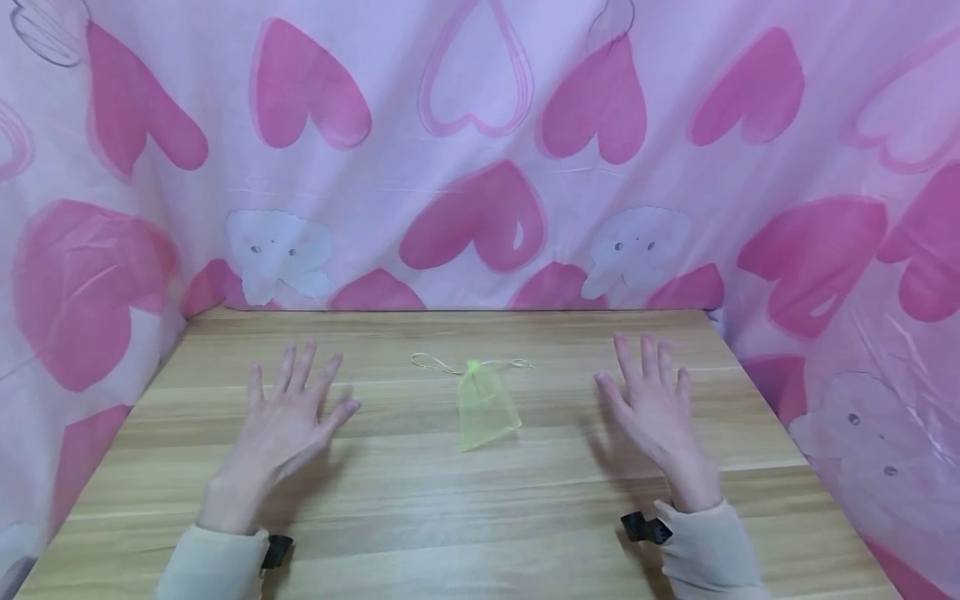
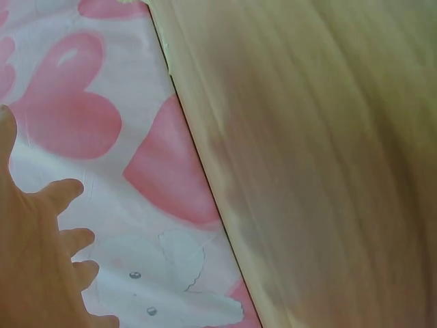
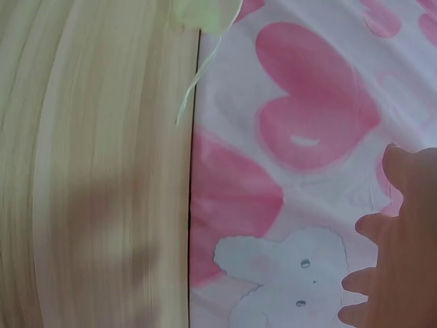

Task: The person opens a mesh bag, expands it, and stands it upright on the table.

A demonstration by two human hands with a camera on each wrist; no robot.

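A small sheer yellow-green drawstring pouch [image 1: 487,408] lies in the middle of the wooden table [image 1: 435,517], its neck gathered and its pale cord loops spread to both sides. To its left, my left hand [image 1: 288,425] is held with fingers spread, holding nothing. My right hand [image 1: 660,408] mirrors it on the right, fingers apart and also without anything in it. Both hands cast shadows on the wood. At the top of the right wrist view, part of the pouch [image 3: 208,14] shows with a cord hanging down. Spread fingers of the left hand [image 2: 34,253] edge into the left wrist view.
A pink and white curtain [image 1: 480,83] printed with hearts and white cartoon faces stands behind the table and along both sides. Each beige sleeve [image 1: 217,562] has a black device [image 1: 277,552] at the wrist.
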